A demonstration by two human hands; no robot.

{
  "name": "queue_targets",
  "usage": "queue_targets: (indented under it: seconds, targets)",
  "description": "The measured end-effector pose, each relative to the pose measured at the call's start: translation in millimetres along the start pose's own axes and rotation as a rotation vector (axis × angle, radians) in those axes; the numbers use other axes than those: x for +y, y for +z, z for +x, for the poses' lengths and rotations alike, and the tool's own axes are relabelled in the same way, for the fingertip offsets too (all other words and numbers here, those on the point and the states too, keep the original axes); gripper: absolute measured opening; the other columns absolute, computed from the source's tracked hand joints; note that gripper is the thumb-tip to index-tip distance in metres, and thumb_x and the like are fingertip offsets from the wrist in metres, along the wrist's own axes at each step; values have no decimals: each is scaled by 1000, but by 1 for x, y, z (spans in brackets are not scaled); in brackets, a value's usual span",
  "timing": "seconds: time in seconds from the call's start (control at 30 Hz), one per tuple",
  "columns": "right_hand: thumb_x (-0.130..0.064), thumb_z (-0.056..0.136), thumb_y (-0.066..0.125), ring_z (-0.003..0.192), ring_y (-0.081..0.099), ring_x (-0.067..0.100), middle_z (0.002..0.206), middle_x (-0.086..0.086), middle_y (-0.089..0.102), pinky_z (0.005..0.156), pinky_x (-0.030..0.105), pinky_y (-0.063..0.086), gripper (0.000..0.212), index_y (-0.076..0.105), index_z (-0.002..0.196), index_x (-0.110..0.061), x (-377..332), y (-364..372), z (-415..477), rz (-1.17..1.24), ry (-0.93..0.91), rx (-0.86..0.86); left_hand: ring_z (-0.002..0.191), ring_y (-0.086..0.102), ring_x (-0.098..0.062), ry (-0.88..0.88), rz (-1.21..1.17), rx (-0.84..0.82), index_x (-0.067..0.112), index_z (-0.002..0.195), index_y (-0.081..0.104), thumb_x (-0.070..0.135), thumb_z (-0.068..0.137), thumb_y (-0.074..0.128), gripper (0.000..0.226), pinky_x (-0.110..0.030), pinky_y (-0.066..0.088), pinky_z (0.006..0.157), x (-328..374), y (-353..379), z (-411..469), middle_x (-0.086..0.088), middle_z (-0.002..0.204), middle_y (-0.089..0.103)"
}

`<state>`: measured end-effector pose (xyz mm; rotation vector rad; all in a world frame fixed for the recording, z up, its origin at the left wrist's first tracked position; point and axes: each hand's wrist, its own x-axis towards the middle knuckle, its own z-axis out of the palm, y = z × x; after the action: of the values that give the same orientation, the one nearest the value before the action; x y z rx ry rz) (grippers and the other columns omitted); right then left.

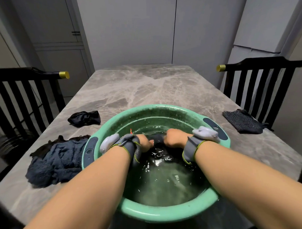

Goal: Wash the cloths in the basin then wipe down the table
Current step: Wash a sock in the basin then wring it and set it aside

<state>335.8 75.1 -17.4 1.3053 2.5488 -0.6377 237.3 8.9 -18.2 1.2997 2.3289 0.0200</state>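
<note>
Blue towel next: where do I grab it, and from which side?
Pinch a raised fold near the middle of the towel, from above. It lies bunched in a heap, its right edge against the basin rim and a black cloth under its far side, so an edge grab may snag either.

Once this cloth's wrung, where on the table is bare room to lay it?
The far half of the table, beyond the basin, is bare. A smaller patch lies between the basin's right rim and the grey cloth. Left is crowded: the blue towel lies against the basin, the black cloth behind it.
</note>
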Motion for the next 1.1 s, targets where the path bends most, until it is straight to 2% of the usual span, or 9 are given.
queue_targets:
  seconds: [0.1,0.17,0.33,0.57,0.77,0.83,0.9,0.97,1.1]
  targets:
    - [-42,101,30,118,54,24,128,14,58,92,22,39,55,59,123,-1,-4,2,-1,457,-50,-34,137,36,-28,-25,-298,44,-4,138,41,18,105,22,45,-26,29,105,1,-10,1,-19,147,38]
    - [-42,98,41,92,58,18,100,8,64,71,21,42,45,68,106,-6,-16,5,-5,634,-146,69,134,40,-32,-7,-618,123,-9,137,40,13,104,23,43,-30,32,104,-5,-16,6,-24,144,40]
    - [-39,95,45,68,54,21,68,4,59,65,31,43,42,47,59,-18,-34,9,-7,514,-382,440,131,44,-39,33,-1107,113,-7,140,36,24,103,25,49,-25,46,73,-16,-21,10,-25,144,41]
    - [-38,101,25,111,56,37,119,21,62,86,36,43,49,62,109,-8,-17,-6,-9,195,-203,473,126,48,-38,13,-766,186,-9,130,49,26,101,31,49,-39,42,106,-5,-26,5,-27,136,48]
    - [-26,89,53,107,58,35,119,18,60,74,33,41,31,51,114,-8,-5,2,-1,-79,-70,308,115,59,-27,-122,-110,278,5,115,63,22,89,56,32,-28,46,87,-6,0,2,-14,123,63]
    - [-20,85,56,111,56,35,122,17,56,78,36,43,39,42,120,-8,-2,3,-2,-126,-80,280,115,56,-28,-149,-186,253,5,123,55,22,86,59,41,-24,48,86,-10,11,5,-18,116,64]
    - [-17,86,57,117,53,34,128,18,53,86,35,44,45,41,127,-6,0,6,-1,-188,-117,135,111,56,-24,-116,-320,145,2,129,52,16,92,54,40,-7,44,57,-11,20,10,-19,98,71]
    - [-16,87,57,120,52,30,131,17,53,89,31,43,44,45,129,-5,3,9,1,-230,-92,-7,120,54,-26,-93,-356,93,5,131,51,14,98,43,35,-6,35,47,-8,26,10,-18,121,63]
    - [-11,92,49,117,55,30,127,18,58,91,32,44,33,56,122,1,3,6,2,-106,-23,47,129,47,-31,-123,-313,209,-7,127,49,15,102,32,37,-31,38,101,12,19,2,-21,137,49]
